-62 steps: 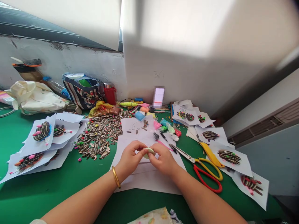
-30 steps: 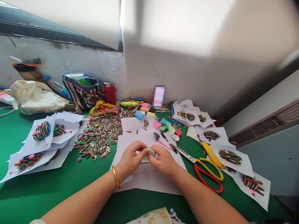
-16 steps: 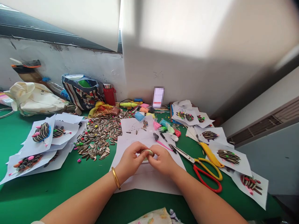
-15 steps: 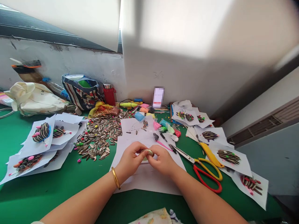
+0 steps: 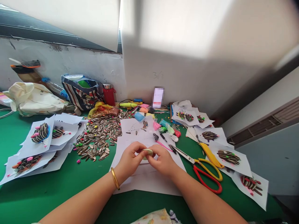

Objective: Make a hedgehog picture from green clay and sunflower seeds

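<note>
Green desk point(image 5: 46, 189) shoved up against a scuffed white wall point(image 5: 70, 62), and it's a glorious mess. Over a stack of white paper point(image 5: 149, 179), the left hand point(image 5: 129, 160) and right hand point(image 5: 163, 160) are both closed up, pinching a small pale green clay lump point(image 5: 147, 151) between them, with a gold bangle point(image 5: 115, 178) on the left wrist. Left of the left hand sits a big heap of striped sunflower seeds point(image 5: 98, 137). Just right of the right hand are scissors point(image 5: 207, 174) with red and yellow handles, and past those, paper sheets with seed-and-clay pictures point(image 5: 229, 157).
</note>
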Motion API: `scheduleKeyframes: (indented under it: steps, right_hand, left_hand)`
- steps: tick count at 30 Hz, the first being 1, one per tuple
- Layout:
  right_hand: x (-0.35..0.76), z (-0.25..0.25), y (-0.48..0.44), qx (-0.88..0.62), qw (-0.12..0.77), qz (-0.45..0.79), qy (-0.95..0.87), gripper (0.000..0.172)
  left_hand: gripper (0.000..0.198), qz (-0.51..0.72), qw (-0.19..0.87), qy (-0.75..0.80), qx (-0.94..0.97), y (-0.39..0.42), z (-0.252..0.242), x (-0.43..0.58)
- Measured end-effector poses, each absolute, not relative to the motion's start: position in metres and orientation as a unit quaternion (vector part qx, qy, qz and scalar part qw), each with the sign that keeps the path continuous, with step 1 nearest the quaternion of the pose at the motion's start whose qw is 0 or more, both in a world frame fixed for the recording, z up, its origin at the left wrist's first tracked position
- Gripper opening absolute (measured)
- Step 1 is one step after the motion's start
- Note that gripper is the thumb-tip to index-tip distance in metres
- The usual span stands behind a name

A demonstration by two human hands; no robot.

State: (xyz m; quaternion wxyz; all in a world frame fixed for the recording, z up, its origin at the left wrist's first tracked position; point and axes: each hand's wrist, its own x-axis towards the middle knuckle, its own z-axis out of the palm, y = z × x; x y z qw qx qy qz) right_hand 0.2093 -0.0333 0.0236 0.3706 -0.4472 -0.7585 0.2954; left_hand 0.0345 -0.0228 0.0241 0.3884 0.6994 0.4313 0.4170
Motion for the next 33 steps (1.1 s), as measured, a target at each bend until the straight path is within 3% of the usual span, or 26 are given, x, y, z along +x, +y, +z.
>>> scheduleKeyframes:
  steps: [9, 13, 17, 24, 33]
  right_hand:
    - [0.2120, 0.0248, -0.0331, -0.437, 0.393, 0.314, -0.746, 0.010]
    - [0.2102, 0.0232, -0.0348, -0.456, 0.384, 0.320, -0.736, 0.006]
    - [0.2105, 0.0212, -0.0349, -0.488, 0.405, 0.346, -0.692, 0.015]
    - [0.2107, 0.0230, -0.0341, -0.466, 0.396, 0.334, -0.717, 0.010]
    - [0.2116, 0.0197, -0.0346, -0.477, 0.415, 0.369, -0.681, 0.006]
  left_hand:
    - [0.026, 0.437, 0.397, 0.432, 0.682, -0.0257, 0.0272, 0.0356]
    - [0.019, 0.427, 0.401, 0.431, 0.687, -0.0239, 0.0285, 0.0357]
    - [0.022, 0.426, 0.435, 0.436, 0.662, -0.0227, 0.0296, 0.0357]
    - [0.020, 0.431, 0.394, 0.435, 0.685, -0.0241, 0.0279, 0.0366]
    - [0.031, 0.434, 0.443, 0.445, 0.646, -0.0250, 0.0277, 0.0370]
